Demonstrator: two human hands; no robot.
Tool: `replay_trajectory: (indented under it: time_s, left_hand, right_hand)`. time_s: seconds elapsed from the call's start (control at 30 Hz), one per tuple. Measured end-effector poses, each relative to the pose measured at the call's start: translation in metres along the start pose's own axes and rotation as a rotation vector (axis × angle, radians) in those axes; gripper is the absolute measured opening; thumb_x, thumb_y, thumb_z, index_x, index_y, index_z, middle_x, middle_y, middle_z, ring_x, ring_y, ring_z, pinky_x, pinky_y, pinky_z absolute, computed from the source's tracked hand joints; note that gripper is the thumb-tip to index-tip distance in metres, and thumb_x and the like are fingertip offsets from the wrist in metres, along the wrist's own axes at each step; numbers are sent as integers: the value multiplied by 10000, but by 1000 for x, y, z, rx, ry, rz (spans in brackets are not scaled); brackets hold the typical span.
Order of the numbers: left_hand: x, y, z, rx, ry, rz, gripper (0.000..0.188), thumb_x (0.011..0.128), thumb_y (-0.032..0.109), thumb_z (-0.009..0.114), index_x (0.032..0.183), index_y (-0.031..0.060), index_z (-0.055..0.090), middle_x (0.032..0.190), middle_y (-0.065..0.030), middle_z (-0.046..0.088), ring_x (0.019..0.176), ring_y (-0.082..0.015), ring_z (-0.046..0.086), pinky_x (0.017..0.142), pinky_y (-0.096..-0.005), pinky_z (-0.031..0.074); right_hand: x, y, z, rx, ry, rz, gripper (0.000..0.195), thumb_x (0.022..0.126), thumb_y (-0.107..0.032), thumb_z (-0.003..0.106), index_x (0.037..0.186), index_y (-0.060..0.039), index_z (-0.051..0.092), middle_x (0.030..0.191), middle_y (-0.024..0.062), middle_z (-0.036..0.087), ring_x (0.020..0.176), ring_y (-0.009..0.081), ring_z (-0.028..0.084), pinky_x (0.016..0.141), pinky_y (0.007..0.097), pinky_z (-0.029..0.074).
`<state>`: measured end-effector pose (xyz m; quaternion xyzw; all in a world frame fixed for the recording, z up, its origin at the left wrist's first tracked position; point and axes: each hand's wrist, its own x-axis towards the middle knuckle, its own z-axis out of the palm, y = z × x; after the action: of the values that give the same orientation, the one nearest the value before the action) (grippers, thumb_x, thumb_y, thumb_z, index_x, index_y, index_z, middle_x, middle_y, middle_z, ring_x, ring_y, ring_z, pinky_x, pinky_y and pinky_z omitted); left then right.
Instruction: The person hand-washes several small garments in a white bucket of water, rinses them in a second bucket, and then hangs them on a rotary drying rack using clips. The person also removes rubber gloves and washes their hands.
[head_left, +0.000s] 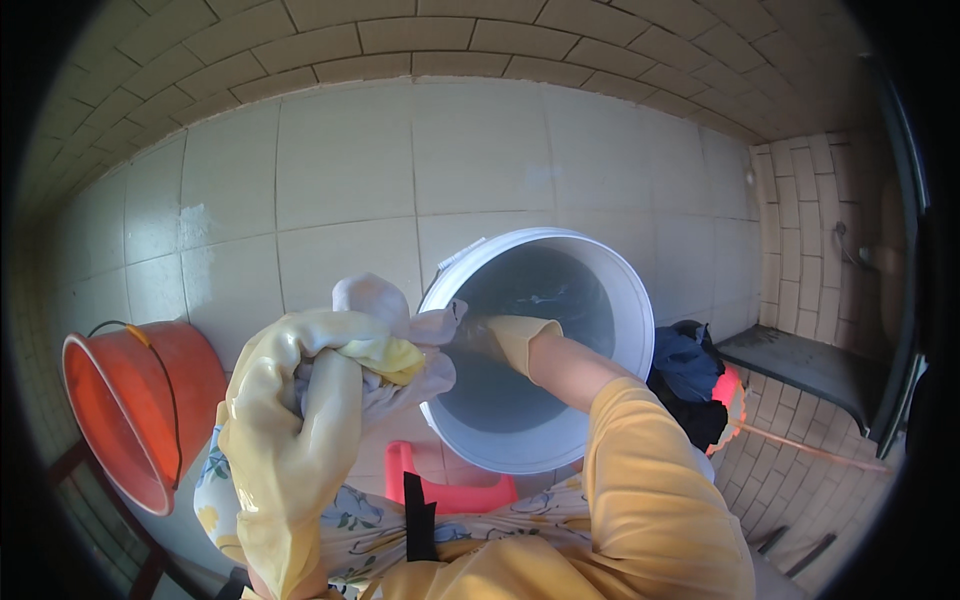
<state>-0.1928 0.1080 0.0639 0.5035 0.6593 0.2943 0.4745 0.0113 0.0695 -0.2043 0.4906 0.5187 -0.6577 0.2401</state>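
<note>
My left hand (300, 405), in a wet cream rubber glove, is closed around a bunched white and yellow cloth (390, 360). Loose ends of the cloth hang at the left rim of a white plastic bucket (634, 300). Cloudy grey water (517, 397) stands inside the bucket. The glove cuff of my right hand (517, 341) shows at the water's surface; the fingers are under water and hidden, so what they touch cannot be seen.
An orange-red bucket (199, 375) with a wire handle lies tilted at the left. Dark clothes (686, 375) are heaped right of the white bucket, over something pink. A pink plastic stool (450, 499) is near my knees. A brick-patterned tiled wall (412, 37) bounds the tiled floor (345, 165).
</note>
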Motion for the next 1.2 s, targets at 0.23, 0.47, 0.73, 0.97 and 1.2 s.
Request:
replay_trajectory:
  time_s: [0.23, 0.47, 0.73, 0.97, 1.2]
  left_hand:
    - [-1, -3, -5, 5, -116, 74, 223, 876, -32, 464, 913, -25, 684, 875, -101, 724, 816, -141, 670, 789, -275, 526]
    - [-9, 9, -9, -432, -389, -76, 214, 925, 103, 524, 1014, -39, 658, 920, -130, 708, 786, -166, 689, 679, -274, 570]
    - [-5, -16, -2, -689, -605, -48, 278, 935, 239, 658, 1061, -7, 629, 938, -74, 660, 811, -128, 638, 714, -257, 508]
    - [4, -46, 27, -376, -389, 55, 215, 998, 137, 474, 1081, -37, 568, 881, -134, 654, 656, -160, 636, 544, -271, 516]
    - [14, -44, 26, -693, -626, -264, 207, 1003, 83, 433, 1109, -64, 533, 878, -177, 653, 643, -203, 645, 529, -300, 525]
  right_hand:
    - [-80, -26, -1, 507, -210, 140, 522, 984, -304, 589, 1458, -103, 503, 1385, 79, 593, 1276, 228, 552, 1099, 370, 393]
    - [-97, 1, 3, 825, 410, -597, 826, 889, -161, 639, 1599, -104, 221, 1621, 156, 288, 1468, 293, 334, 1188, 488, 285]
    - [-79, -37, 50, 1382, 562, -798, 320, 890, -111, 712, 1158, -27, 559, 1128, 89, 628, 1020, 196, 630, 912, 324, 518]
    - [-139, 17, 62, 1849, 979, -749, 46, 990, -108, 532, 963, -75, 546, 804, 80, 606, 774, 193, 616, 808, 386, 559]
    - [-160, -7, 76, 1213, 1267, -342, 174, 924, -177, 701, 952, -87, 555, 796, 30, 607, 665, 97, 602, 615, 253, 507]
